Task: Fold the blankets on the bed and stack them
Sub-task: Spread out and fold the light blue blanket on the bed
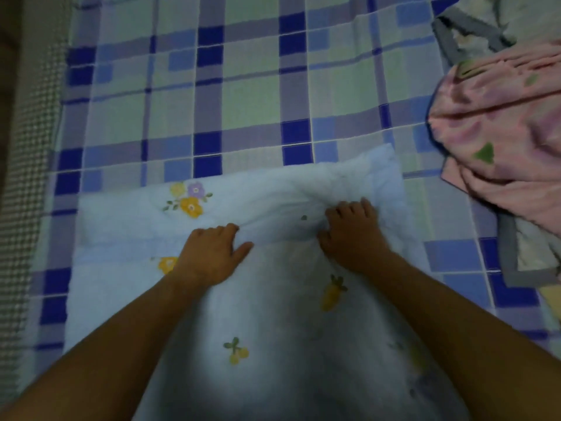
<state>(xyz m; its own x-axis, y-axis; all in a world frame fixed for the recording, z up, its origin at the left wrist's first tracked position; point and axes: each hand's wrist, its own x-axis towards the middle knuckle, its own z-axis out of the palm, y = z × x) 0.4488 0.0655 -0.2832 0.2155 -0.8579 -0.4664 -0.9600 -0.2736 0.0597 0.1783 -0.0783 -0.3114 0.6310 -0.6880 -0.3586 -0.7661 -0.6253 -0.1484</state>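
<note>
A pale blue blanket (267, 314) printed with small flowers and fruit lies on the bed in front of me, its far part doubled into a thick fold. My left hand (212, 253) grips the near edge of that fold, fingers curled into the cloth. My right hand (352, 232) grips the same fold further right, fingers bunched in the fabric. A crumpled pink blanket (498, 123) lies at the right side of the bed.
The bed carries a blue, purple and green checked sheet (243, 86). A grey-edged light blanket (522, 253) lies under and beside the pink one at the right. A checked fabric strip (33, 147) runs along the left edge of the bed.
</note>
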